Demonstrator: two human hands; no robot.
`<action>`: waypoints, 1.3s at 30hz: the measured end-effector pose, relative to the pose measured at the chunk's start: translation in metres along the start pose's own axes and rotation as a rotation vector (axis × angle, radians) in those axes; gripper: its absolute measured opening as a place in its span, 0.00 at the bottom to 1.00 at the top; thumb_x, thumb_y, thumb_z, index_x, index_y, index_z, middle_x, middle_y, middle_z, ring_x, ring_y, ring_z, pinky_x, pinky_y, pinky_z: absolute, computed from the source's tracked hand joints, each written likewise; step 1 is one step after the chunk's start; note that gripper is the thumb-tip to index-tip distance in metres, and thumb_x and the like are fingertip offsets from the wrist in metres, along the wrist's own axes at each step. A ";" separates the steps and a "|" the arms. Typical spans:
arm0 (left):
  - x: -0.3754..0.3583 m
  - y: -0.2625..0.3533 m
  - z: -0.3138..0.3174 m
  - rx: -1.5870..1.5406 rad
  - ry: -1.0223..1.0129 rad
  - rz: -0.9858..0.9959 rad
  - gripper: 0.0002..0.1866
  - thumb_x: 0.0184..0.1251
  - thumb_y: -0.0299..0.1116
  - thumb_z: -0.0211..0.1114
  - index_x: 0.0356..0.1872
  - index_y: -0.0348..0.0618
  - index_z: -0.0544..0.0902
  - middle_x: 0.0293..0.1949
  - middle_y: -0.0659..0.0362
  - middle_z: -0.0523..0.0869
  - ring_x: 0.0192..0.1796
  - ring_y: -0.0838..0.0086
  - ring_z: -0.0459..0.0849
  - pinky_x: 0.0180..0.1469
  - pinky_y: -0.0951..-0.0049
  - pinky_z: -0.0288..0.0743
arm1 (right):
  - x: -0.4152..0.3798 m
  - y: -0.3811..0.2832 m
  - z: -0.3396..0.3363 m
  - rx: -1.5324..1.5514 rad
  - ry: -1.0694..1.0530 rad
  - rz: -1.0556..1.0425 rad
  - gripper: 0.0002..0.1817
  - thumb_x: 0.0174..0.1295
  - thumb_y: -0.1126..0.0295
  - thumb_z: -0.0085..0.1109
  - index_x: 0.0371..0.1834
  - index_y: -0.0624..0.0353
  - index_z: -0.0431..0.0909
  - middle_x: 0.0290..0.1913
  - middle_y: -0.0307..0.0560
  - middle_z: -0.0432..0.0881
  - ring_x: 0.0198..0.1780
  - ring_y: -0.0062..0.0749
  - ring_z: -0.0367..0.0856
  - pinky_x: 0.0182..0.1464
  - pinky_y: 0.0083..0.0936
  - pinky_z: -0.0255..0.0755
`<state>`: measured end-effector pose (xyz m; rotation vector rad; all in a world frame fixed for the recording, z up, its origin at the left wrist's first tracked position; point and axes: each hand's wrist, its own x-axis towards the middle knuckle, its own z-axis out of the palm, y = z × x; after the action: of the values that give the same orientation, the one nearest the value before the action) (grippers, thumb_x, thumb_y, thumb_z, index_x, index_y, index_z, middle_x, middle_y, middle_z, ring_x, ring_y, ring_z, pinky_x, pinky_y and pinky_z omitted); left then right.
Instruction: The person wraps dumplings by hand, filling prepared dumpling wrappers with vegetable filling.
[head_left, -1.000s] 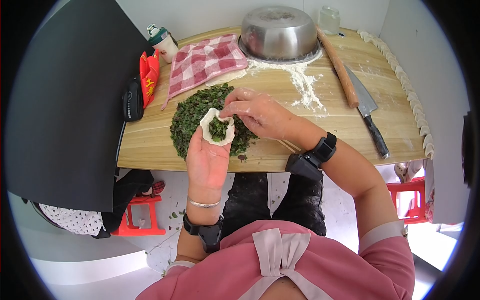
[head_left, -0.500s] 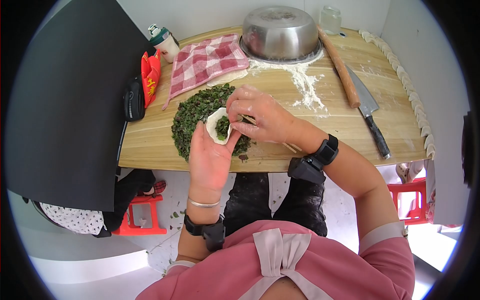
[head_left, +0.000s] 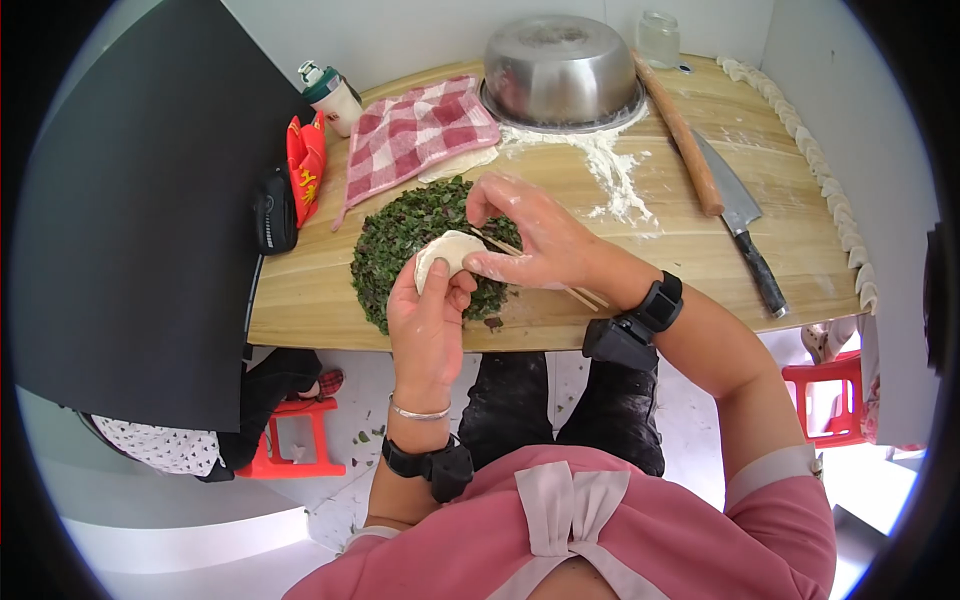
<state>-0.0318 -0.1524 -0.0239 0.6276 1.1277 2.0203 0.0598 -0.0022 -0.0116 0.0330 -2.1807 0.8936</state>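
Observation:
My left hand [head_left: 428,318] holds a dumpling [head_left: 452,252], a white dough wrapper folded over into a half-round, with the thumb pressed on its near face. The filling inside is hidden by the dough. The thumb of my right hand [head_left: 535,235] touches the dumpling's right end, while its curled index finger is apart from the dough. A pair of wooden chopsticks [head_left: 497,243] runs beneath the right palm and seems tucked in that hand; the grip is partly hidden. Below both hands spreads a heap of chopped green filling [head_left: 395,240].
A checked cloth [head_left: 420,130] partly covers flat dough at the back left. Behind are an upturned metal basin [head_left: 562,70] and spilled flour [head_left: 620,170]. Rolling pin [head_left: 680,135] and knife [head_left: 745,215] lie right, beside a row of dumplings [head_left: 825,180]. People sit on both sides.
The wrapper, earlier cupped with green filling showing, is now folded closed. My left thumb has come over it, and my right index finger has lifted off. The view has shifted slightly.

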 end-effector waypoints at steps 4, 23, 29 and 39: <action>0.003 0.001 -0.010 -0.107 -0.024 -0.004 0.14 0.72 0.32 0.56 0.53 0.36 0.74 0.42 0.60 0.81 0.36 0.83 0.75 0.39 0.82 0.72 | -0.001 0.002 -0.002 0.018 -0.170 0.041 0.18 0.53 0.56 0.63 0.30 0.60 0.71 0.28 0.49 0.75 0.32 0.42 0.76 0.35 0.35 0.69; 0.008 0.000 -0.021 -0.190 -0.101 -0.044 0.11 0.71 0.31 0.57 0.50 0.39 0.75 0.40 0.61 0.82 0.34 0.83 0.77 0.36 0.83 0.73 | -0.002 -0.002 0.002 0.063 -0.233 -0.043 0.12 0.63 0.65 0.51 0.28 0.63 0.70 0.27 0.54 0.72 0.34 0.52 0.73 0.38 0.41 0.66; 0.007 0.000 -0.020 -0.187 -0.096 -0.048 0.11 0.71 0.30 0.57 0.50 0.39 0.75 0.41 0.60 0.82 0.35 0.82 0.78 0.36 0.83 0.74 | -0.002 -0.001 0.004 0.066 -0.181 -0.068 0.10 0.62 0.68 0.53 0.28 0.64 0.70 0.27 0.55 0.72 0.34 0.53 0.73 0.38 0.41 0.66; 0.005 0.000 -0.025 -0.173 -0.099 -0.054 0.12 0.71 0.28 0.57 0.52 0.38 0.74 0.41 0.60 0.81 0.34 0.81 0.77 0.37 0.82 0.72 | -0.002 -0.002 0.001 0.098 -0.290 0.004 0.13 0.64 0.65 0.52 0.28 0.63 0.69 0.25 0.57 0.73 0.30 0.56 0.74 0.34 0.43 0.67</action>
<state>-0.0524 -0.1606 -0.0358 0.5960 0.8916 1.9923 0.0617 -0.0044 -0.0124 0.2182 -2.4006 1.0518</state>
